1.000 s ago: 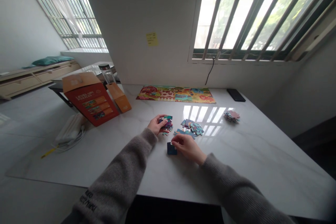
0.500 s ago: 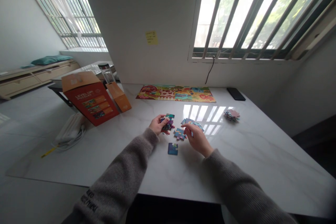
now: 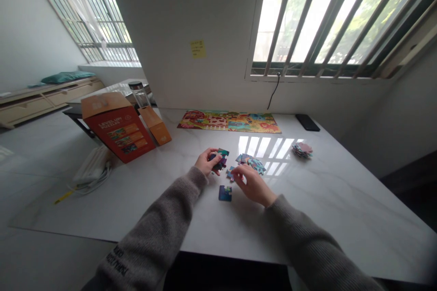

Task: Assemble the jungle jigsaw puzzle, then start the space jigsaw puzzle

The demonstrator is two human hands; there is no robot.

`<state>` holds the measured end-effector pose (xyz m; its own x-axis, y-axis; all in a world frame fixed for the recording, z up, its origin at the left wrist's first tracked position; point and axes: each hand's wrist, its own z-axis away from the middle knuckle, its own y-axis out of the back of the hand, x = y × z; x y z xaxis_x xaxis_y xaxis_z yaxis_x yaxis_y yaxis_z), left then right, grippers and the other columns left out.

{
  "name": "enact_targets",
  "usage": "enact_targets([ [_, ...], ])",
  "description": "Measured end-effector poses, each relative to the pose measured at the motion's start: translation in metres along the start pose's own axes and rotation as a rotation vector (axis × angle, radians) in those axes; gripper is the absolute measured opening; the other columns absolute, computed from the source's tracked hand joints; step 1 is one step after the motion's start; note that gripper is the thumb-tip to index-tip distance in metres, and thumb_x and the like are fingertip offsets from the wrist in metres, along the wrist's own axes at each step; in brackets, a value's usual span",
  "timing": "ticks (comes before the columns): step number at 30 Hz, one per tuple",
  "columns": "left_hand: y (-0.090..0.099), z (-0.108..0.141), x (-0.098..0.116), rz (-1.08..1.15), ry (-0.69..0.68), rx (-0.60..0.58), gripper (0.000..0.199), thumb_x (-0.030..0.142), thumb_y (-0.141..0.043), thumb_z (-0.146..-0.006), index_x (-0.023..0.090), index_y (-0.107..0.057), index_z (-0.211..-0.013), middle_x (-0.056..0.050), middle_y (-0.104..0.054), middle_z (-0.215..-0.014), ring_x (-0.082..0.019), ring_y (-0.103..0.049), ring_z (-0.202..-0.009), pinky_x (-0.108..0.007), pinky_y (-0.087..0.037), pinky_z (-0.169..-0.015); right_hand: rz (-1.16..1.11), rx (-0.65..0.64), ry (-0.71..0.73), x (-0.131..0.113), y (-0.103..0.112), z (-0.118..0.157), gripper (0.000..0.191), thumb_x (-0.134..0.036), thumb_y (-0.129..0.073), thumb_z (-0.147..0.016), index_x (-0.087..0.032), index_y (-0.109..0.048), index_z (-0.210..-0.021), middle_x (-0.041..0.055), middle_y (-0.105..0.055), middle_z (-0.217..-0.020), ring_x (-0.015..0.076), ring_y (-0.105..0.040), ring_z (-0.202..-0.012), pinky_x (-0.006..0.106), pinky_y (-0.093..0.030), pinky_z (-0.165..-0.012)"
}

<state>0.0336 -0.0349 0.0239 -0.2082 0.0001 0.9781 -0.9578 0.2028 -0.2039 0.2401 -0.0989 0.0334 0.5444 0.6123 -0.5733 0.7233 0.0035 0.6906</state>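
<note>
Left hand [image 3: 205, 162], grip closed around a stack of puzzle pieces [image 3: 222, 162], thumb on top, held up over the white counter [image 3: 225, 227]. Right hand [image 3: 254, 186], fingers bent and bunched at a loose blue piece [image 3: 230, 175] just beside the left hand; fingers hide part of it, so can't tell if the grip pinches it or only hovers.

Dark blue piece [image 3: 225, 193] lies flat and alone on the counter, nearest the person, two straight outer edges, looks like a corner. Nothing joined to it.

Behind the right hand, a spread pile [image 3: 256, 165] of light blue and purple pieces, overlapping, unjoined. Farther right, well apart from both hands, a separate stack [image 3: 302, 150], pinkish piece on top, untouched.

Progress: two picture panels, farm panel [image 3: 203, 120] and animal panel [image 3: 254, 122], lie side by side at the wall end; they look complete, seams too small to make out. The dark blue section seems barely begun, one piece down. Left over, as judged: held stack, loose piece, pile, far stack, none fitted together. Piece count can't be read.

Nearby: red puzzle box [image 3: 119, 132], upright and leaning, orange box [image 3: 155, 127] next to it, phone [image 3: 307, 122] at the far right.
</note>
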Motion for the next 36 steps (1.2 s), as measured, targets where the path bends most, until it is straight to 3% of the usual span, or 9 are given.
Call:
enact_targets([
  [3,0.004,-0.003,0.001,-0.004,0.005,0.056,0.063,0.052,-0.086,-0.064,0.017,-0.052,-0.104,-0.002,-0.068,-0.079,-0.022,-0.071,-0.059,-0.027,-0.056,-0.039,0.075,-0.241,0.184,-0.013,-0.002,0.009,0.045,-0.003,-0.047,-0.085,-0.029,-0.067,-0.116,0.0051,-0.068,-0.120,0.0231,-0.056,-0.109,0.041,-0.043,-0.098],
  [6,0.003,-0.002,0.000,-0.007,0.021,0.027,0.063,0.051,-0.086,-0.065,0.016,-0.052,-0.104,-0.001,-0.068,-0.076,-0.021,-0.071,-0.058,-0.026,-0.056,-0.040,0.225,-0.328,0.198,-0.026,-0.001,0.021,0.056,-0.002,-0.052,-0.081,-0.034,-0.064,-0.125,0.0033,-0.062,-0.132,0.0265,-0.050,-0.119,0.045,-0.038,-0.103],
  [12,0.000,0.000,-0.001,0.000,0.006,-0.004,0.068,0.053,-0.086,-0.063,0.015,-0.052,-0.107,-0.001,-0.065,-0.074,-0.024,-0.072,-0.062,-0.028,-0.056,-0.038,0.256,-0.287,0.010,-0.046,-0.004,0.049,0.035,-0.028,-0.066,-0.088,-0.023,-0.065,-0.122,0.0110,-0.065,-0.108,0.0284,-0.055,-0.102,0.045,-0.045,-0.093],
  [16,0.003,-0.002,-0.001,-0.010,0.005,0.010,0.067,0.053,-0.086,-0.063,0.016,-0.052,-0.107,-0.002,-0.064,-0.077,-0.024,-0.072,-0.062,-0.028,-0.056,-0.039,0.077,-0.176,-0.133,-0.046,-0.006,0.066,0.029,-0.017,-0.048,-0.097,-0.023,-0.064,-0.120,0.0081,-0.067,-0.096,0.0235,-0.058,-0.091,0.039,-0.050,-0.084],
  [18,0.005,-0.003,-0.004,-0.045,0.004,0.011,0.067,0.055,-0.086,-0.063,0.016,-0.053,-0.108,-0.002,-0.065,-0.078,-0.022,-0.070,-0.059,-0.028,-0.054,-0.040,0.051,-0.136,-0.109,-0.044,-0.004,0.069,0.036,-0.010,-0.043,-0.097,-0.025,-0.063,-0.123,0.0093,-0.066,-0.107,0.0236,-0.058,-0.100,0.039,-0.050,-0.088],
  [22,0.012,-0.006,-0.012,-0.334,-0.071,0.084,0.053,0.053,-0.077,-0.074,0.016,-0.060,-0.107,0.000,-0.064,-0.072,-0.013,-0.061,-0.050,-0.025,-0.051,-0.047,0.176,-0.250,0.048,-0.048,-0.001,0.069,0.040,-0.010,-0.054,-0.092,-0.031,-0.062,-0.126,0.0075,-0.061,-0.127,0.0264,-0.052,-0.114,0.043,-0.044,-0.097],
  [26,0.020,-0.009,-0.014,-0.741,-0.178,0.162,0.035,0.046,-0.067,-0.083,0.018,-0.068,-0.103,-0.002,-0.067,-0.077,-0.017,-0.064,-0.070,-0.029,-0.052,-0.068,0.277,-0.247,-0.041,-0.060,-0.015,0.070,0.025,-0.018,-0.058,-0.095,-0.025,-0.066,-0.117,0.0085,-0.064,-0.105,0.0248,-0.054,-0.097,0.041,-0.046,-0.088],
  [30,0.026,-0.011,-0.011,-1.070,-0.122,0.188,0.030,0.040,-0.061,-0.088,0.019,-0.071,-0.108,-0.008,-0.070,-0.100,-0.025,-0.063,-0.096,-0.036,-0.048,-0.089,0.219,-0.228,-0.144,-0.062,-0.024,0.070,0.016,-0.021,-0.066,-0.090,-0.022,-0.066,-0.106,0.0066,-0.064,-0.095,0.0246,-0.055,-0.093,0.040,-0.047,-0.086],
  [36,0.029,-0.013,-0.015,-1.370,-0.066,0.229,0.035,0.050,-0.057,-0.090,0.024,-0.073,-0.108,-0.010,-0.064,-0.113,-0.032,-0.051,-0.113,-0.045,-0.041,-0.094,0.110,-0.377,-0.115,-0.046,0.000,0.052,0.062,-0.024,-0.077,-0.080,-0.026,-0.053,-0.137,0.0085,-0.057,-0.114,0.0269,-0.050,-0.107,0.043,-0.046,-0.098],
])
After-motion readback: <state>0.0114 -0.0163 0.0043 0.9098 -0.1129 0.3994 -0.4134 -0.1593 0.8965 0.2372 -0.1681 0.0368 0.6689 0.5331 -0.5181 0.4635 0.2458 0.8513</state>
